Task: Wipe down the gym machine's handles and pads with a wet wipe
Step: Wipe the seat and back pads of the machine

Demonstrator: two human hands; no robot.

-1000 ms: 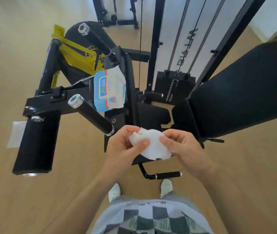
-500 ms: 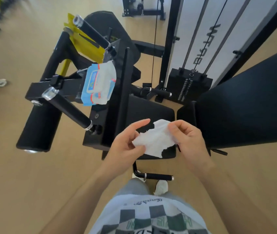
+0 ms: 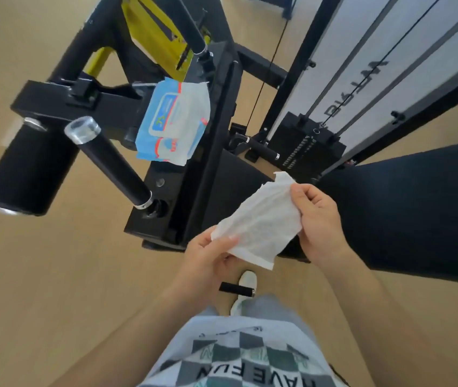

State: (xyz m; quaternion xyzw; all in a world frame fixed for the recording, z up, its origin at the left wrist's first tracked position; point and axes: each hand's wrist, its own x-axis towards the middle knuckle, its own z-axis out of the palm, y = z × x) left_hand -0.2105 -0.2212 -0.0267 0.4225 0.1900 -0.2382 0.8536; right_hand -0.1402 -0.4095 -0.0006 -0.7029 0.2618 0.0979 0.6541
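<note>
Both hands pinch the wet wipe (image 3: 260, 223) by opposite edges: the left hand (image 3: 208, 261) grips its near-left corner between thumb and fingers, the right hand (image 3: 317, 219) its far-right edge. A second ago the wipe was a crumpled wad between them; now it is pulled open into a flat sheet, held in the air above the seat pad (image 3: 222, 185). That likely means unfolding is nearly finished and wiping has not begun. The closest target is the black handle (image 3: 110, 163) with its clear end cap, to the left. Beyond it the wipes packet (image 3: 173, 124) rests on the black frame, a roller pad (image 3: 23, 169) farther left. A large back pad (image 3: 412, 208) fills the right. Pale wood-look flooring (image 3: 54, 275) surrounds the machine, with the weight stack (image 3: 306, 146) at the far right.
</note>
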